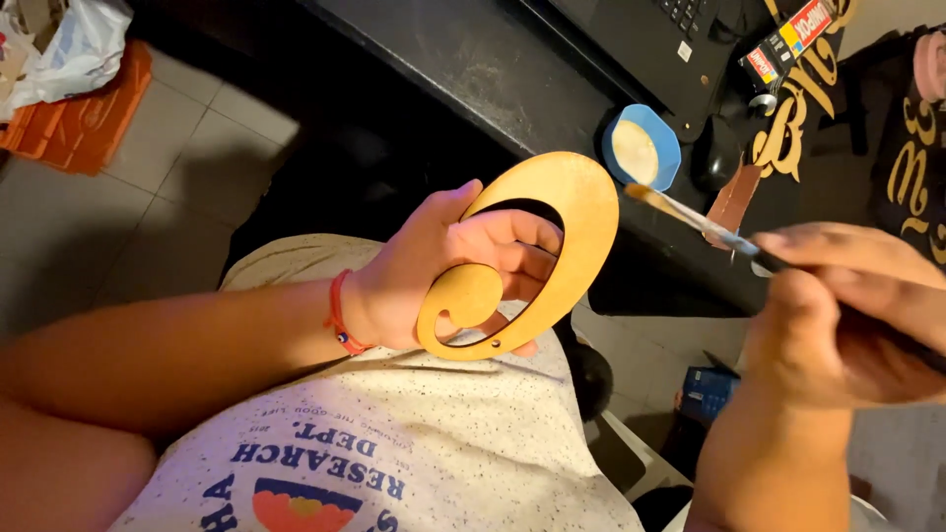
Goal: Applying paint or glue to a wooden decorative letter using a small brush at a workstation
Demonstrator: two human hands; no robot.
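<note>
1. Closest under the camera lay my speckled white T-shirt [424, 443], and my left forearm crossed over it, a red cord bracelet [340, 315] on the wrist.
2. Above my lap ran the black desk [493, 59], with a dark laptop [641, 39] at its far edge and black pieces with gold curls [907, 177] off to the right.
3. My left hand [434, 266] held the wooden curled cutout [532, 246] in the air over my lap, just short of the desk edge. The grip was closed on it, fingers through the oval opening and thumb over the outer rim. I judged that keeping the flat face tilted toward me and the fingers off that face would save smudges.
4. My right hand [847, 315] pinched a thin brush [690, 212] narrowly near its handle. The loaded tip hovered just beside the cutout's right edge, not touching as far as I could tell.
5. A small blue bowl [641, 146] of pale paste sat on the desk just behind the tip. I thought light, even strokes along the curve would serve best.
</note>
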